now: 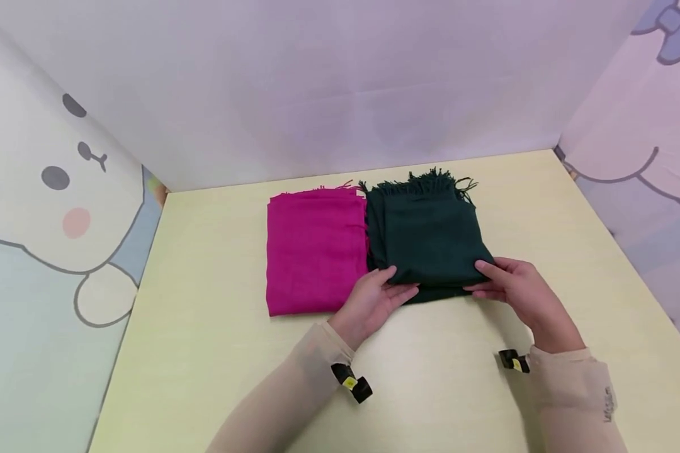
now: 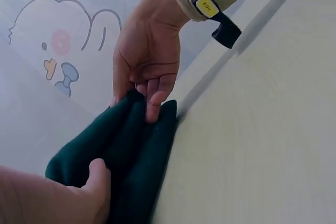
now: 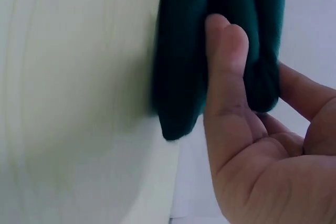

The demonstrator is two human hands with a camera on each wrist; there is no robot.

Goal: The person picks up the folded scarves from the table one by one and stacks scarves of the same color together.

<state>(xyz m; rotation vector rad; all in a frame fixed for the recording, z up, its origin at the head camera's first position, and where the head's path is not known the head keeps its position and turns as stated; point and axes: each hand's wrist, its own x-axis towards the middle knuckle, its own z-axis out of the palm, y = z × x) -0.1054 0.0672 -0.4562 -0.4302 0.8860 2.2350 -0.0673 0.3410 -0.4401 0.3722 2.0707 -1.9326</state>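
Observation:
A dark green fringed scarf [image 1: 436,236], folded into a layered rectangle, lies on the table with its fringe at the far side. At its near left corner my left hand [image 1: 374,302] holds the upper layers, thumb on top and fingers below. My right hand [image 1: 524,289] pinches the near right corner the same way. The right wrist view shows the right hand's fingers [image 3: 226,51] between the folded layers, with a lower layer [image 3: 181,77] hanging apart from them. Left of the green scarf lies a folded magenta scarf [image 1: 314,251], untouched by the fingers.
The pale table [image 1: 204,352] ends at a whitish cloth backdrop [image 1: 340,88] behind the scarves. Cartoon-printed cloth panels [image 1: 51,207] stand along both sides. Black straps with yellow tags [image 1: 351,382] hang at both wrists.

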